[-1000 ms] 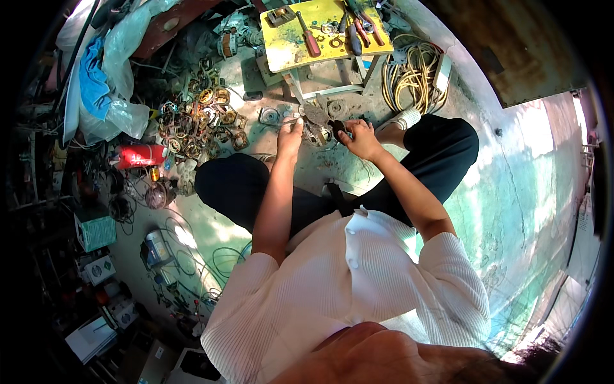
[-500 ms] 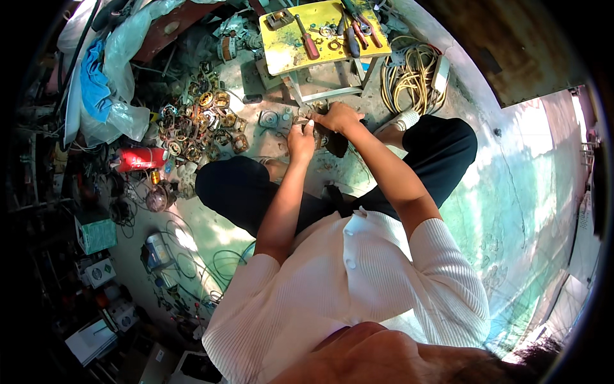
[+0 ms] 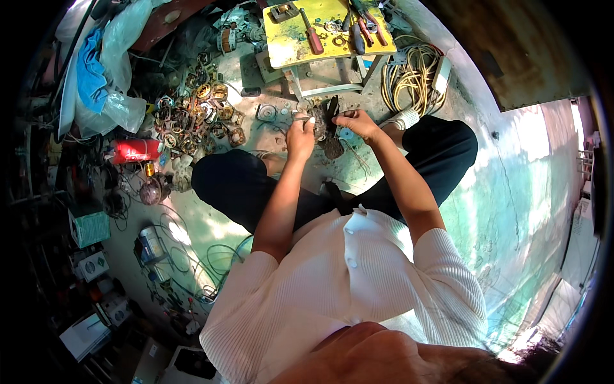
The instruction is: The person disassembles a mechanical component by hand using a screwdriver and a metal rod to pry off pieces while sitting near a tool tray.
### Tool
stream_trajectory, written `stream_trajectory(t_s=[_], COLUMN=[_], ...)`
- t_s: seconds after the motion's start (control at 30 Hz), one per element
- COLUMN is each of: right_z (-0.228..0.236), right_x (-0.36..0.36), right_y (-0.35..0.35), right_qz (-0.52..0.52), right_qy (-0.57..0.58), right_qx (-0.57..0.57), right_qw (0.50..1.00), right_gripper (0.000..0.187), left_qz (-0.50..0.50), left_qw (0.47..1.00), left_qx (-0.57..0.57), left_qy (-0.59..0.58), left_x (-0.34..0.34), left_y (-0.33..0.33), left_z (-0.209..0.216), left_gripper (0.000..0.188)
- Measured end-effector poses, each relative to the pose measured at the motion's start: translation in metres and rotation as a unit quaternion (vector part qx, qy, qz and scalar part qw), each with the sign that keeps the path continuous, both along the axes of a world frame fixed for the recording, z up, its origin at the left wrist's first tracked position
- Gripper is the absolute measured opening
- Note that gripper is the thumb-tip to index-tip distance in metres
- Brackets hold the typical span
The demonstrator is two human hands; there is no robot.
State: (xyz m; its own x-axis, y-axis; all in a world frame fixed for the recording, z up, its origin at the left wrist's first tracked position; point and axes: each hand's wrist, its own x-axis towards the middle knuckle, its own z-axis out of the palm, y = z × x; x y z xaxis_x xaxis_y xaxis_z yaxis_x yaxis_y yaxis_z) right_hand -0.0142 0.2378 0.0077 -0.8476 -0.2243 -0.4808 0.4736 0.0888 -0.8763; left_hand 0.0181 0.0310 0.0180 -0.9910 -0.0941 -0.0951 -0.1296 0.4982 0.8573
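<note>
Between my knees, both hands work low over the floor. My left hand (image 3: 300,136) is closed, thumb up, at the left side of a dark greasy metal part (image 3: 319,121); what its fingers hold is too small to make out. Opposite it, my right hand (image 3: 358,123) pinches the edge of a dark, flat, narrow piece (image 3: 331,114) that stands up beside the part. Just below lies a brown, rough-looking lump (image 3: 333,148), with thin wires near it. A round grey part (image 3: 267,113) rests on the floor to the left of my left hand.
Ahead stands a yellow-topped stool (image 3: 288,48) with a screwdriver (image 3: 312,33), pliers (image 3: 368,25) and small parts. A coiled yellowish cable (image 3: 409,83) lies right of it. Copper-wound motor parts (image 3: 198,115) are heaped at left, near a red container (image 3: 137,151).
My right hand has drawn back to the right and lower, away from my left hand, uncovering the dark part. The dark flat piece now stands upright between the hands.
</note>
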Motion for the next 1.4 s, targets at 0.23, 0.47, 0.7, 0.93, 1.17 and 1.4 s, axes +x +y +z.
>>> stream_trajectory(t_s=[0.23, 0.47, 0.7, 0.93, 1.17, 1.4], right_z=[-0.003, 0.025, 0.053, 0.060, 0.047, 0.050], right_x=[0.017, 0.008, 0.016, 0.010, 0.014, -0.007], right_y=[0.019, 0.024, 0.007, -0.016, -0.014, -0.024], right_qz=[-0.019, 0.115, 0.085, 0.058, 0.057, 0.082], right_qy=[-0.034, 0.338, 0.241, 0.184, 0.250, 0.120], right_qx=[-0.155, 0.143, 0.252, 0.275, 0.285, 0.342], right_qw=[0.987, 0.923, 0.933, 0.942, 0.923, 0.928], right_gripper=[0.022, 0.049, 0.057, 0.046, 0.041, 0.045], left_qz=[0.051, 0.140, 0.119, 0.110, 0.100, 0.147], left_qw=[0.977, 0.904, 0.933, 0.949, 0.934, 0.924], left_qx=[0.206, 0.381, 0.325, 0.294, 0.339, 0.308], left_qy=[-0.015, -0.137, -0.095, -0.033, -0.052, -0.172], left_x=[-0.010, -0.006, -0.011, -0.010, -0.013, -0.014], left_y=[-0.013, -0.034, -0.027, -0.026, -0.032, -0.029], left_z=[-0.016, -0.015, -0.001, -0.013, -0.013, -0.009], left_gripper=[0.016, 0.039, 0.029, 0.022, 0.024, 0.057])
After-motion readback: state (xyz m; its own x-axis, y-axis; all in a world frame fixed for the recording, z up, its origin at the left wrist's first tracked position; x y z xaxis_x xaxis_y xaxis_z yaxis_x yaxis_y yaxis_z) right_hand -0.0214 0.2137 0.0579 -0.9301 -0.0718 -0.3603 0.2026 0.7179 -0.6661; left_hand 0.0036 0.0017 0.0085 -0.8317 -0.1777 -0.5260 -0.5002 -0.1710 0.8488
